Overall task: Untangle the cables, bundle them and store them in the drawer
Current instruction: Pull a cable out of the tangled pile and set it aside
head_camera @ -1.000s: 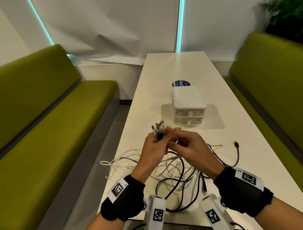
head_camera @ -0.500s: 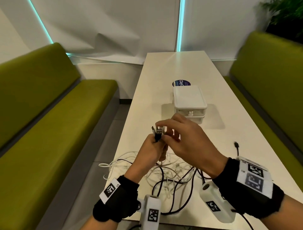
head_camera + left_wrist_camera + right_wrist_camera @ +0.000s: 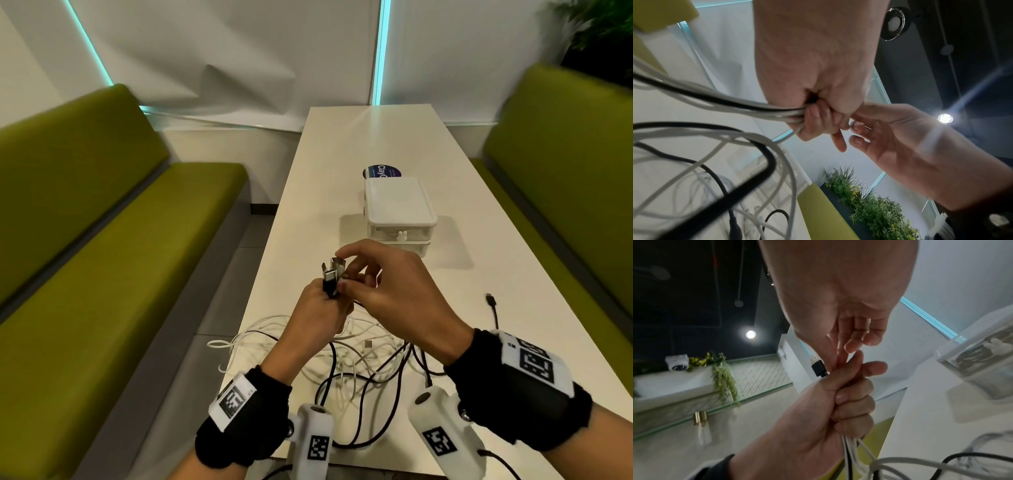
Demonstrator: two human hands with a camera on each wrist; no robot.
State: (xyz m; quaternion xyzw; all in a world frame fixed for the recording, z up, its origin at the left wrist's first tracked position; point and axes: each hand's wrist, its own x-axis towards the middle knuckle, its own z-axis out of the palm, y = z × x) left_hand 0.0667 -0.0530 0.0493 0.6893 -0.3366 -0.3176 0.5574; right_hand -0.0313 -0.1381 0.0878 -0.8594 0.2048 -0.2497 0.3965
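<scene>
Head view: my left hand [image 3: 317, 317] fists the cables [image 3: 346, 363]; my right hand [image 3: 394, 294] pinches their plugs [image 3: 333, 274].

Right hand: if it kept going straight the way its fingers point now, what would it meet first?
The right hand points left at the plugs bunched in the left hand. Its fingers look already at those plugs, so they, then the left hand, come first; exact contact is unclear.
</scene>
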